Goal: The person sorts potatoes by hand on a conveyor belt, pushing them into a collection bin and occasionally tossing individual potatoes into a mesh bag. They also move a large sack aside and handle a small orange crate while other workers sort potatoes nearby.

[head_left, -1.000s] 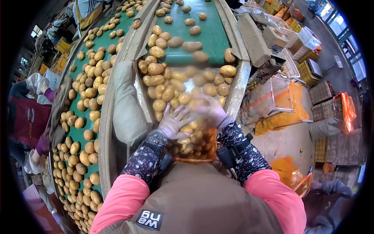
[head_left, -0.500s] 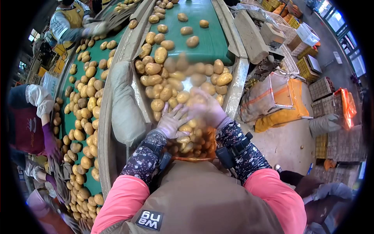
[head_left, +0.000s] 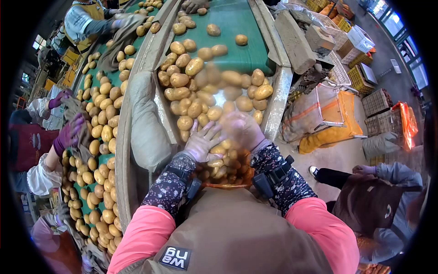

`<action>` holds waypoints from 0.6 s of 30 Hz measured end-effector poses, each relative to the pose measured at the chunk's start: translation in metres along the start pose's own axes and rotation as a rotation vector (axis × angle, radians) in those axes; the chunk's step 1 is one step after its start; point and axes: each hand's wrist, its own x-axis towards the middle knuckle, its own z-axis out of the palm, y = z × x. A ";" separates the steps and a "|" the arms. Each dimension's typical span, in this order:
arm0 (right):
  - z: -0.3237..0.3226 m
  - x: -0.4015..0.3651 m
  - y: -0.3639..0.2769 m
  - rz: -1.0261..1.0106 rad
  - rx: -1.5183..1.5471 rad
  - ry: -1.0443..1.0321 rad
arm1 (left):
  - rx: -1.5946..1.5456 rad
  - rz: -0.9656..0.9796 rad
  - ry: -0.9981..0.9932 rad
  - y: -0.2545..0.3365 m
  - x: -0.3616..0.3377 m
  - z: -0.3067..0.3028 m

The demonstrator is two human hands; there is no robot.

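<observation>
Presently: left hand (head_left: 203, 144), fingers spread flat on heaped potatoes (head_left: 200, 102); right hand (head_left: 242, 130) blurred, grip unreadable; green belt (head_left: 237, 23) at twelve o'clock.

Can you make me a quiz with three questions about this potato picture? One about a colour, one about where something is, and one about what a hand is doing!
1. What colour is the flat conveyor belt under the round yellow-brown potatoes?
A) red
B) green
C) blue

2. Where does the pale grey stuffed cloth sack lie?
A) between the two belts
B) on the floor
C) on a crate

3. How is the person's left hand?
A) shut in a fist
B) tucked in a pocket
C) fingers spread on the potatoes

Answers:
1 B: bare green shows between the potatoes.
2 A: the sack runs along the divide, with a potato belt on each side.
3 C: the fingers fan out flat over the heap.
</observation>
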 end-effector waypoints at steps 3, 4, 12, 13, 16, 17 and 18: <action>0.003 0.000 -0.001 0.024 0.062 0.002 | -0.016 -0.001 0.004 0.000 0.000 -0.002; 0.004 0.001 -0.002 -0.034 0.019 -0.004 | -0.012 -0.002 -0.004 0.000 0.000 -0.002; 0.016 0.005 -0.013 0.383 0.561 0.210 | -0.032 -0.001 -0.007 -0.003 -0.003 -0.007; 0.016 0.006 -0.012 0.396 0.546 0.222 | -0.032 -0.004 -0.005 -0.003 -0.003 -0.006; -0.002 0.013 0.050 0.015 0.124 0.058 | -0.024 0.004 0.033 -0.004 -0.003 -0.001; -0.003 0.014 0.051 0.033 0.139 0.046 | -0.015 0.016 0.069 -0.004 -0.002 0.001; -0.005 0.016 0.052 0.050 0.153 0.034 | -0.007 0.026 0.104 -0.003 -0.003 0.002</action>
